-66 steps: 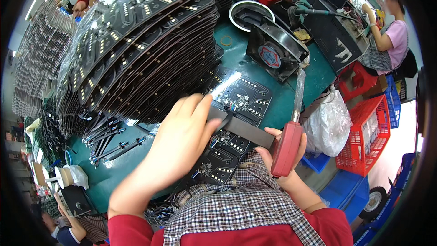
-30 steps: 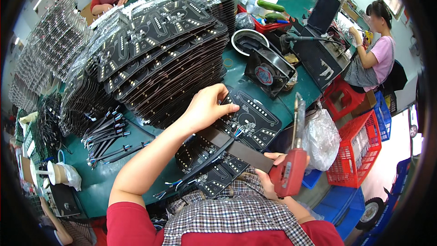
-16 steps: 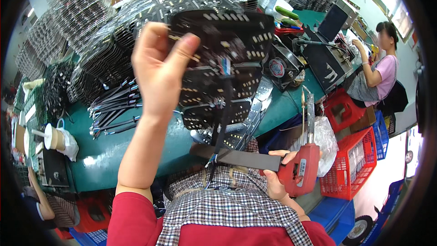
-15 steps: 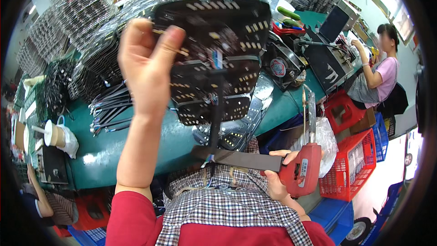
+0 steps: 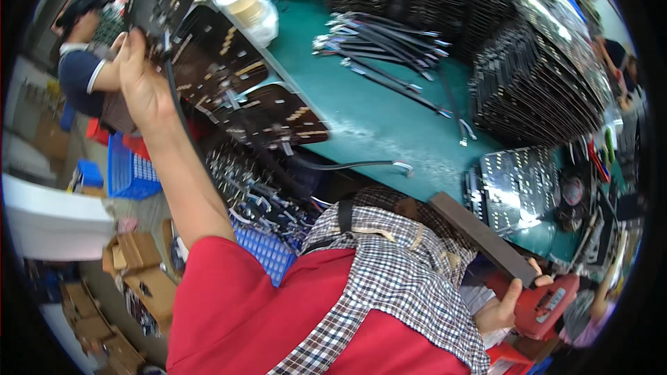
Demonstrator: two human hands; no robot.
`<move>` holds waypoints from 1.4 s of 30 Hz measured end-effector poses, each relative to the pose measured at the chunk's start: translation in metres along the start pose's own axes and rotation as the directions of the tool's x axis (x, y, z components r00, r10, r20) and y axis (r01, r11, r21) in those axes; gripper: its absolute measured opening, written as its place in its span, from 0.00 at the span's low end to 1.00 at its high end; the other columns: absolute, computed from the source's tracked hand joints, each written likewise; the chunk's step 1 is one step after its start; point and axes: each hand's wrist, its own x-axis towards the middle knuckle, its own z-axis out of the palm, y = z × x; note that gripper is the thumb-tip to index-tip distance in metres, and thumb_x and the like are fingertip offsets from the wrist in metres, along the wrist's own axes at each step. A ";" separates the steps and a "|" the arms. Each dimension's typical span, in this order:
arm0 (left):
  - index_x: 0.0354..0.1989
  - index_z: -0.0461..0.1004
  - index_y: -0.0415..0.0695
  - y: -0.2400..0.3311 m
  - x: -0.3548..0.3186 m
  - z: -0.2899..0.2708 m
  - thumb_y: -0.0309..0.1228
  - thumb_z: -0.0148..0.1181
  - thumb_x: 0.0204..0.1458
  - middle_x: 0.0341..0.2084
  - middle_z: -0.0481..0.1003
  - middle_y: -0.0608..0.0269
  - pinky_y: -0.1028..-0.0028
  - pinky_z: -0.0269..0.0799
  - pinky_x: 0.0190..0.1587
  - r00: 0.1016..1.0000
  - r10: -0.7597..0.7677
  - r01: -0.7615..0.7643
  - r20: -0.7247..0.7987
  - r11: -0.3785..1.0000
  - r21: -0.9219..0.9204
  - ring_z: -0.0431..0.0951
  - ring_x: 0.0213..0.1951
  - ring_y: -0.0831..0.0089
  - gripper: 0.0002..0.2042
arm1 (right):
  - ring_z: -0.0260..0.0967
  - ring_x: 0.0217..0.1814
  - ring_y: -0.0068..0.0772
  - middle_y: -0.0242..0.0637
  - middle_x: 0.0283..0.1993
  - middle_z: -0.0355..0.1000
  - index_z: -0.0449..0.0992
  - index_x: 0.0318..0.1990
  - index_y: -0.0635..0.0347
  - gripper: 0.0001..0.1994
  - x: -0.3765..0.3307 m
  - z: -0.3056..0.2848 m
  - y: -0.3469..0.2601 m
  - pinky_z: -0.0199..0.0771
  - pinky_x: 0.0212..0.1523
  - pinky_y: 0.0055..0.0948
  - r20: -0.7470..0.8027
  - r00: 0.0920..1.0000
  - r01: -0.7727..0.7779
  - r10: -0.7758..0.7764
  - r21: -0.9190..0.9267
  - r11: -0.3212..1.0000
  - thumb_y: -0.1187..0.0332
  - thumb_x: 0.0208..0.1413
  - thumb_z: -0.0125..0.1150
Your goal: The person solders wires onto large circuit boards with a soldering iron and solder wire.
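My left hand point(image 5: 147, 94) is raised at the upper left, its fingers closed at the edge of a dark multi-section circuit board panel point(image 5: 219, 52). Motion blurs the panel, and black cables dangle from it, one running along my forearm. At the lower right, my right hand point(image 5: 501, 309) grips a red-bodied tool point(image 5: 549, 309). A long dark brown-grey bar point(image 5: 479, 236) extends from the tool towards my lap; whether the two are joined, I cannot tell. The tool's metal tip is not visible now.
Black cables point(image 5: 389, 45) lie on the green table point(image 5: 347, 118), beside tall stacks of dark boards point(image 5: 535, 90). Several boards point(image 5: 517, 187) rest near its right edge. A blue basket of cables point(image 5: 267, 250) stands below. A person point(image 5: 83, 62) is beyond my left hand.
The view has swung left. My left hand has carried the board panel leftward, away from the red tool. My right hand still holds the tool, lower down, with its metal tip out of sight.
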 end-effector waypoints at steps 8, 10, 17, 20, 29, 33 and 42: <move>0.45 0.72 0.40 0.016 -0.065 -0.213 0.29 0.57 0.55 0.43 0.74 0.62 0.72 0.65 0.53 0.911 -0.245 0.337 -0.332 0.906 0.258 0.73 0.47 0.72 0.11 | 0.60 0.57 0.44 0.50 0.58 0.55 0.50 0.60 0.68 0.24 0.008 0.007 -0.003 0.67 0.56 0.42 -0.038 0.995 -0.096 0.093 -0.101 0.990 0.74 0.58 0.47; 0.46 0.71 0.40 0.000 -0.098 -0.290 0.33 0.57 0.55 0.43 0.75 0.62 0.67 0.68 0.50 0.795 -0.339 0.492 -0.503 0.846 0.207 0.74 0.45 0.69 0.13 | 0.60 0.57 0.44 0.51 0.57 0.56 0.50 0.59 0.69 0.24 0.006 0.010 -0.003 0.67 0.56 0.41 -0.057 0.992 -0.121 0.115 -0.109 0.987 0.74 0.58 0.47; 0.68 0.44 0.54 -0.140 -0.214 -0.364 0.58 0.64 0.37 0.63 0.47 0.34 0.54 0.52 0.62 0.758 -0.207 0.509 -0.619 -0.404 0.760 0.52 0.63 0.41 0.50 | 0.62 0.50 0.35 0.45 0.49 0.62 0.54 0.54 0.65 0.20 0.002 0.013 -0.015 0.65 0.52 0.35 -0.035 0.999 0.016 -0.023 -0.176 0.984 0.78 0.53 0.48; 0.68 0.46 0.51 -0.122 -0.231 -0.408 0.56 0.62 0.39 0.63 0.49 0.37 0.59 0.50 0.64 0.627 -0.681 0.197 -0.379 -0.331 0.923 0.50 0.65 0.47 0.48 | 0.63 0.50 0.40 0.37 0.46 0.56 0.40 0.66 0.62 0.39 0.008 0.016 -0.013 0.63 0.53 0.39 -0.001 0.999 0.052 -0.053 -0.102 0.993 0.81 0.47 0.53; 0.34 0.77 0.37 -0.083 -0.139 -0.172 0.27 0.58 0.49 0.30 0.77 0.54 0.69 0.71 0.39 0.690 -0.724 0.065 0.028 0.101 0.993 0.77 0.34 0.69 0.07 | 0.62 0.49 0.35 0.37 0.44 0.56 0.49 0.60 0.61 0.33 -0.005 -0.012 0.001 0.65 0.50 0.34 0.001 0.990 -0.138 0.138 0.003 0.990 0.76 0.48 0.60; 0.41 0.77 0.39 -0.021 -0.196 0.108 0.24 0.64 0.38 0.36 0.78 0.57 0.73 0.71 0.43 0.177 -0.655 -0.002 0.734 0.746 0.666 0.77 0.41 0.66 0.17 | 0.63 0.47 0.29 0.43 0.46 0.62 0.56 0.44 0.61 0.19 -0.010 -0.019 0.006 0.64 0.50 0.30 0.083 0.978 -0.192 0.191 0.003 0.981 0.76 0.47 0.59; 0.48 0.71 0.47 -0.074 -0.264 0.212 0.32 0.67 0.34 0.36 0.73 0.66 0.67 0.64 0.44 -0.326 -0.172 -0.397 0.929 0.917 0.031 0.70 0.40 0.66 0.26 | 0.70 0.45 0.39 0.43 0.42 0.63 0.44 0.54 0.57 0.36 -0.021 -0.040 0.032 0.71 0.47 0.37 0.209 0.927 -0.344 0.310 0.149 0.927 0.80 0.44 0.66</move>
